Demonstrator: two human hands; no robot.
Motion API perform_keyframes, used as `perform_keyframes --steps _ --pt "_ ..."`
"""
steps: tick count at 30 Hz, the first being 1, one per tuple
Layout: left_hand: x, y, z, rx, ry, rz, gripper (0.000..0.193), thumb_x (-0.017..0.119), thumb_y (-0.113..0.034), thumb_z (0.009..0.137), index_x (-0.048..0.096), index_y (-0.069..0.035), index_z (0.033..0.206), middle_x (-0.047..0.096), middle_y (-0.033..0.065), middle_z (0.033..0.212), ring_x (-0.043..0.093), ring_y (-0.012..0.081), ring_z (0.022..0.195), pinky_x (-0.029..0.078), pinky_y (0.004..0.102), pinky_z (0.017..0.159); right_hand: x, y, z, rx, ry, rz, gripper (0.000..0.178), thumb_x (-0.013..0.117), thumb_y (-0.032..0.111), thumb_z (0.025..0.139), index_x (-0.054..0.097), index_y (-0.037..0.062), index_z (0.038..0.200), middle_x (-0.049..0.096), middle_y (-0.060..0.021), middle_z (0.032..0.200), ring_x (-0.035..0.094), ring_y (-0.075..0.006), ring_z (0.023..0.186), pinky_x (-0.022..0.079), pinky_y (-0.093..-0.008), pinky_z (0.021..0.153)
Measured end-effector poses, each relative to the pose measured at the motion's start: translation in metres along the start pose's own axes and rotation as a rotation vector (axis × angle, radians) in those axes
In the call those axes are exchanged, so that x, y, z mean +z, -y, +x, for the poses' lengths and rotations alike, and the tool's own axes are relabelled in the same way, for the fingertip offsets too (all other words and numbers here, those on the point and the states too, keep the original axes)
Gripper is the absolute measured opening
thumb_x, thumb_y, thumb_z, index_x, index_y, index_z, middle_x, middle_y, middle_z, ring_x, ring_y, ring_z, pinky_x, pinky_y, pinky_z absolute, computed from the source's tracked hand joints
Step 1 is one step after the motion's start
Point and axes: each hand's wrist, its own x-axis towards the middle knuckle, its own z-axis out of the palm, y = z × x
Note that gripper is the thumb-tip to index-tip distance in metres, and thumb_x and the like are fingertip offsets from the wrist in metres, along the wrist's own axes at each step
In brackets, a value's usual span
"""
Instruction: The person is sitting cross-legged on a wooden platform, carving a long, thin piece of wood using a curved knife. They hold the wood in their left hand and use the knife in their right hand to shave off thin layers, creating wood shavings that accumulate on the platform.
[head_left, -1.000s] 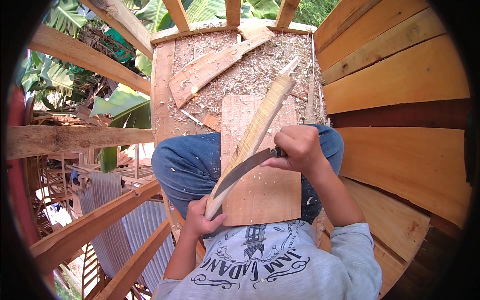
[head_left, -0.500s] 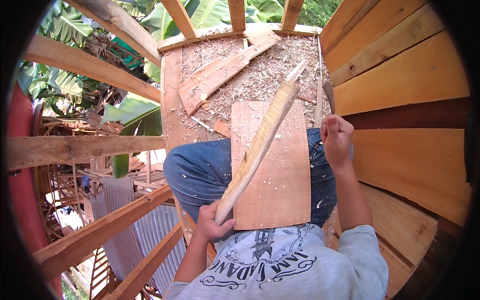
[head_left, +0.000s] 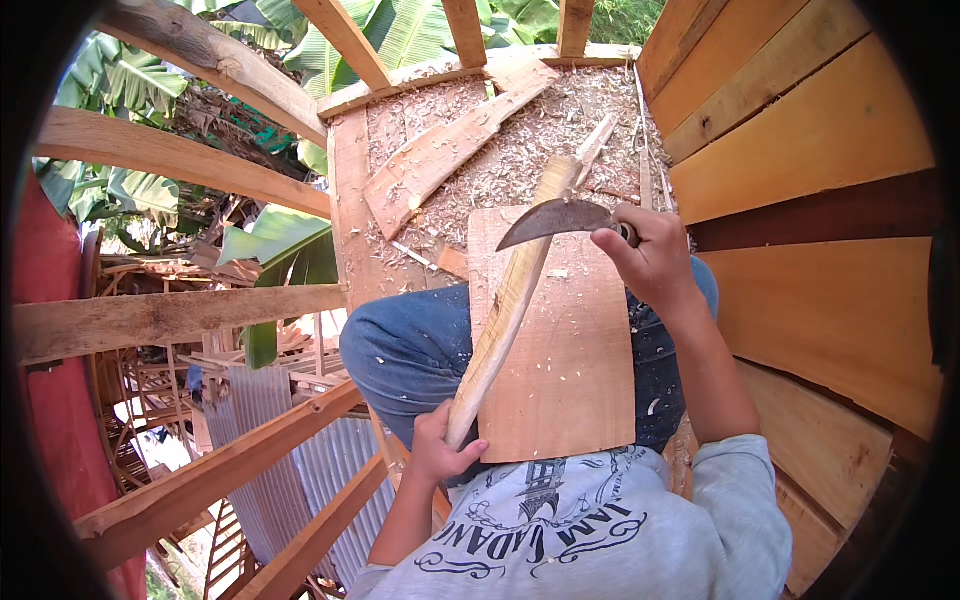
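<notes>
My left hand (head_left: 440,446) is closed around the lower end of a long, pale wooden stick (head_left: 505,325). The stick slants up and away to the right, its far end cut narrower. In my right hand (head_left: 655,258) is the handle of a sickle-like curved knife (head_left: 562,220). Its dark blade points left and crosses over the stick's upper part; whether it touches the wood I cannot tell. Beneath the stick, a flat wooden board (head_left: 570,385) rests on my lap. A few small shavings lie on this board.
Wood shavings (head_left: 455,190) cover the floor ahead, where a tapered plank (head_left: 425,165) lies. Plank walling (head_left: 800,150) rises close on my right. Open wooden rails (head_left: 190,318) run along the left, with corrugated sheets (head_left: 345,490) below and banana leaves (head_left: 285,245) outside.
My right hand has swung the curved knife from the right side inward, so its blade now lies across the stick. The left hand keeps its hold on the stick.
</notes>
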Motion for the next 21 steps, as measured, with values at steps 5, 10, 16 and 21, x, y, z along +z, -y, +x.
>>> perform_keyframes --steps 5,10,16,21 --pt "0.006 0.007 -0.006 0.035 -0.052 -0.058 0.053 0.075 -0.030 0.063 0.061 0.003 0.102 0.055 0.0085 0.059 0.054 0.0164 0.049 0.044 0.0274 0.051 0.009 0.022 -0.020 -0.492 0.137 -0.057 0.050 0.071 0.048 0.075 0.050 0.0059 0.057 0.046 -0.0072 0.049 0.051 -0.0259 0.043 0.039 -0.0332 0.042" --pt "0.007 0.005 -0.006 0.057 -0.038 -0.007 0.053 0.074 -0.029 0.063 0.062 0.004 0.102 0.056 0.0098 0.061 0.055 0.0167 0.051 0.044 0.0278 0.052 0.003 -0.005 0.008 0.076 -0.170 0.254 0.048 0.065 0.039 0.085 0.051 0.0004 0.059 0.040 -0.0089 0.046 0.038 -0.0140 0.041 0.032 -0.0302 0.042" --pt "0.008 0.003 -0.007 0.029 -0.066 -0.044 0.054 0.074 -0.029 0.063 0.062 0.005 0.103 0.061 0.0103 0.068 0.059 0.0165 0.057 0.047 0.0258 0.058 0.002 -0.002 0.000 0.131 -0.180 0.391 0.041 0.064 0.031 0.088 0.052 0.0012 0.064 0.038 0.0012 0.047 0.034 -0.0062 0.046 0.026 -0.0272 0.042" --pt "0.009 0.004 -0.007 -0.006 -0.077 -0.055 0.050 0.074 -0.028 0.065 0.062 0.003 0.101 0.060 0.0101 0.067 0.058 0.0168 0.056 0.046 0.0258 0.058 0.000 0.000 -0.023 0.213 -0.121 0.490 0.037 0.067 0.030 0.086 0.052 0.0021 0.067 0.037 0.0027 0.048 0.034 -0.0054 0.047 0.027 -0.0263 0.043"
